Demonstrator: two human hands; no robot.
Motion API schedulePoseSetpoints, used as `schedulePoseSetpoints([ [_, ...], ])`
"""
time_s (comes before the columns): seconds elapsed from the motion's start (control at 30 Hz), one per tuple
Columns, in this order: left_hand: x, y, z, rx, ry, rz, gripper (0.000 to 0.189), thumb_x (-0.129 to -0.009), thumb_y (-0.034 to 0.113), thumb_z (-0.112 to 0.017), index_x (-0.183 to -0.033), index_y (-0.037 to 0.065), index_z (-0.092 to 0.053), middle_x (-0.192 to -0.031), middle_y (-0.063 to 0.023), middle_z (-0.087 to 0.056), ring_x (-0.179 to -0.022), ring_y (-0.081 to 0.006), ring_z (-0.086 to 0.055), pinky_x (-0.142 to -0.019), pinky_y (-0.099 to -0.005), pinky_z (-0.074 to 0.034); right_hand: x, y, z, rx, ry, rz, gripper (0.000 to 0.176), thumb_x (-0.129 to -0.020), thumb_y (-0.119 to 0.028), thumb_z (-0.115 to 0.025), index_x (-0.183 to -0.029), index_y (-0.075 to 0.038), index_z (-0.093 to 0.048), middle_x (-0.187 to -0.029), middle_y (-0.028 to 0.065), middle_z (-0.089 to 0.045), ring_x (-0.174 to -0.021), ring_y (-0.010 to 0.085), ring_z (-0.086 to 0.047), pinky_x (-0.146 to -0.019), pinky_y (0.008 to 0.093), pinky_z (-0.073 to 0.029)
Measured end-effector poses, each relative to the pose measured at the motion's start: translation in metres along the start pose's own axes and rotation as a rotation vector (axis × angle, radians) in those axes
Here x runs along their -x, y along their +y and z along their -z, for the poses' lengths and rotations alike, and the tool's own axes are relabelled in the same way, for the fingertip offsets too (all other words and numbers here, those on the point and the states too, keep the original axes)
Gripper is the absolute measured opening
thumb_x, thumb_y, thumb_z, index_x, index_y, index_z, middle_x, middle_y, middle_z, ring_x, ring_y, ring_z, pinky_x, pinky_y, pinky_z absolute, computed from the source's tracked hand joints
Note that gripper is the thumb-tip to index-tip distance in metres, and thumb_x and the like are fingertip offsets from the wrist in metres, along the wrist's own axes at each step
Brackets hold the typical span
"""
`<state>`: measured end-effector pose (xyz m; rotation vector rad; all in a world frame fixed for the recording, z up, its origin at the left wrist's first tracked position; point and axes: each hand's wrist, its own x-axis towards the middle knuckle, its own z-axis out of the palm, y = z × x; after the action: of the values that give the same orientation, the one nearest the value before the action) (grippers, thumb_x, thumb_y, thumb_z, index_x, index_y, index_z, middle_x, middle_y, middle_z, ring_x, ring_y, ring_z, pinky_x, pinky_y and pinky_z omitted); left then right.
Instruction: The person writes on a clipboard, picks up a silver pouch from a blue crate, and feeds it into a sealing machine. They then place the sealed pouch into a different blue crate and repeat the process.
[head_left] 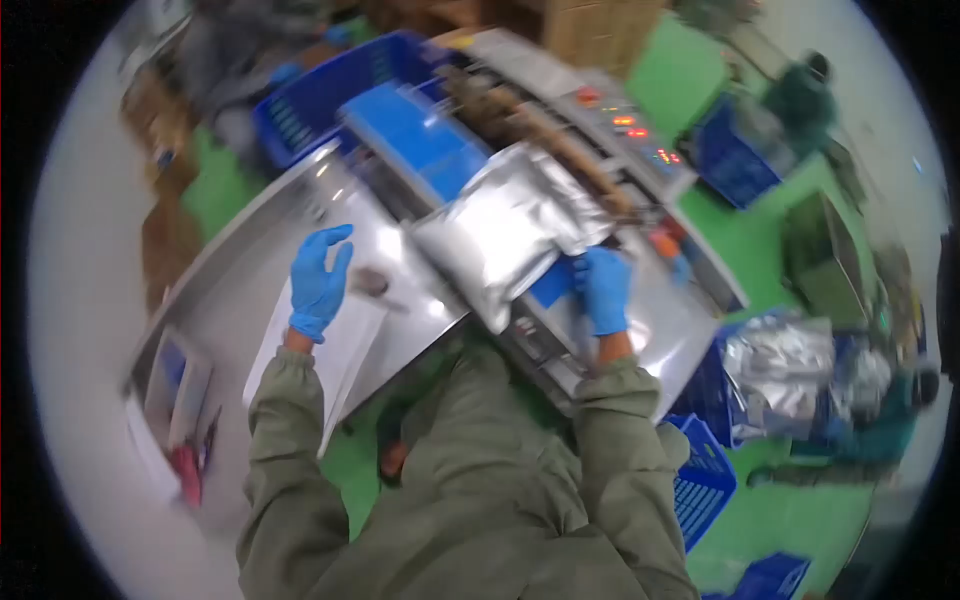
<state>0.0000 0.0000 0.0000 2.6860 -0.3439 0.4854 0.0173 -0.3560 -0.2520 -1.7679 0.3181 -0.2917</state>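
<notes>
My right hand (606,292), in a blue glove, closes on the lower right corner of a silver foil bag (505,225). The bag looks full and lies tilted over the blue belt (425,140) and the metal edge of a machine. My left hand (319,283), also gloved in blue, is raised over a metal table (230,270) with thumb and fingers apart, holding nothing. White paper (355,355) lies on the table beneath my left forearm. Near that hand is a small brownish thing (372,281), too blurred to name.
A control panel (630,125) with red lights stands at the machine's far side. Blue crates (320,100) stand beyond the table and right, one with silver bags (780,365). Other people (805,100) are at the right and upper left. A tray (180,385) sits at left.
</notes>
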Motion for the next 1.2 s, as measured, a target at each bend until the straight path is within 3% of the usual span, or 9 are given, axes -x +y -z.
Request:
schedulePoseSetpoints([
  [0.03, 0.033, -0.009, 0.020, -0.148, 0.070, -0.001, 0.032, -0.082, 0.017, -0.060, -0.113, 0.010, -0.059, -0.113, -0.0098, -0.058, -0.105, -0.0227, -0.053, -0.094, -0.0371, -0.038, 0.001, 0.009, 0.008, 0.548, 0.134, 0.516, 0.022, -0.085, -0.019, -0.053, -0.074, 0.000, -0.053, -0.070, 0.0104, -0.058, -0.066, 0.0264, -0.055, -0.062, 0.0346, -0.044],
  [0.07, 0.073, -0.010, 0.040, -0.314, 0.129, 0.012, 0.032, -0.082, 0.017, -0.060, -0.113, 0.010, -0.059, -0.111, -0.0094, -0.059, -0.104, -0.0254, -0.053, -0.092, -0.0375, -0.039, 0.018, -0.009, 0.028, 0.237, 0.365, 0.508, 0.019, -0.084, -0.016, -0.054, -0.075, 0.001, -0.055, -0.069, 0.0083, -0.057, -0.064, 0.0189, -0.053, -0.060, 0.0336, -0.043],
  [0.1, 0.160, -0.069, -0.081, -0.118, 0.128, 0.250, 0.032, -0.082, 0.017, -0.060, -0.113, 0.010, -0.059, -0.111, -0.0094, -0.059, -0.104, -0.0254, -0.053, -0.092, -0.0375, -0.039, 0.031, -0.036, 0.074, -0.015, 0.290, 0.192, 0.015, -0.082, -0.013, -0.057, -0.079, 0.002, -0.059, -0.071, 0.0066, -0.058, -0.066, 0.0131, -0.050, -0.061, 0.0317, -0.042],
  [0.17, 0.267, -0.064, -0.203, -0.125, 0.104, 0.380, 0.035, -0.081, 0.017, -0.058, -0.116, 0.011, -0.057, -0.115, -0.0093, -0.057, -0.106, -0.0273, -0.051, -0.092, -0.0378, -0.039, 0.038, -0.059, 0.115, 0.160, 0.183, 0.132, 0.013, -0.080, -0.011, -0.060, -0.082, 0.002, -0.062, -0.073, 0.0061, -0.060, -0.067, 0.0114, -0.049, -0.063, 0.0297, -0.042],
  [0.33, 0.340, -0.087, -0.170, -0.291, -0.042, 0.423, 0.042, -0.083, 0.023, -0.054, -0.124, 0.014, -0.052, -0.125, -0.0094, -0.050, -0.115, -0.0290, -0.045, -0.099, -0.0402, -0.033, 0.123, -0.063, -0.023, 0.362, -0.787, 0.101, 0.025, -0.078, -0.021, -0.061, -0.084, 0.003, -0.062, -0.072, 0.0156, -0.062, -0.066, 0.0166, -0.057, -0.064, 0.0312, -0.045],
  [0.47, 0.353, -0.105, -0.182, -0.241, -0.073, 0.443, 0.046, -0.084, 0.028, -0.053, -0.128, 0.019, -0.048, -0.130, -0.0090, -0.046, -0.122, -0.0292, -0.039, -0.103, -0.0416, -0.027, 0.180, -0.012, -0.134, 0.554, -1.030, 0.155, 0.039, -0.073, -0.037, -0.064, -0.080, 0.001, -0.063, -0.077, 0.0206, -0.063, -0.070, 0.0344, -0.061, -0.066, 0.0393, -0.047],
  [0.63, 0.355, -0.112, -0.182, -0.203, -0.126, 0.511, 0.048, -0.081, 0.029, -0.056, -0.128, 0.021, -0.049, -0.131, -0.0077, -0.045, -0.123, -0.0284, -0.038, -0.103, -0.0419, -0.026, 0.186, 0.022, -0.215, 0.878, -1.108, 0.239, 0.050, -0.067, -0.045, -0.066, -0.079, 0.004, -0.064, -0.077, 0.0230, -0.063, -0.070, 0.0354, -0.062, -0.064, 0.0410, -0.049],
  [0.87, 0.358, -0.127, -0.183, -0.132, -0.161, 0.528, 0.053, -0.076, 0.034, -0.060, -0.127, 0.023, -0.050, -0.131, -0.0063, -0.045, -0.122, -0.0285, -0.038, -0.103, -0.0435, -0.026, 0.202, 0.020, -0.234, 0.005, -1.322, -0.629, 0.013, -0.077, -0.011, -0.064, -0.083, 0.000, -0.062, -0.068, 0.0078, -0.062, -0.053, 0.0129, -0.056, -0.049, 0.0249, -0.044],
  [1.2, 0.363, -0.138, -0.186, -0.147, -0.162, 0.562, 0.054, -0.076, 0.041, -0.059, -0.128, 0.027, -0.049, -0.131, -0.0048, -0.045, -0.122, -0.0272, -0.038, -0.102, -0.0436, -0.026, 0.240, 0.042, -0.263, -0.014, -1.155, -0.133, 0.012, -0.079, -0.008, -0.065, -0.088, -0.001, -0.064, -0.079, 0.0048, -0.064, -0.068, 0.0095, -0.059, -0.065, 0.0227, -0.048],
])
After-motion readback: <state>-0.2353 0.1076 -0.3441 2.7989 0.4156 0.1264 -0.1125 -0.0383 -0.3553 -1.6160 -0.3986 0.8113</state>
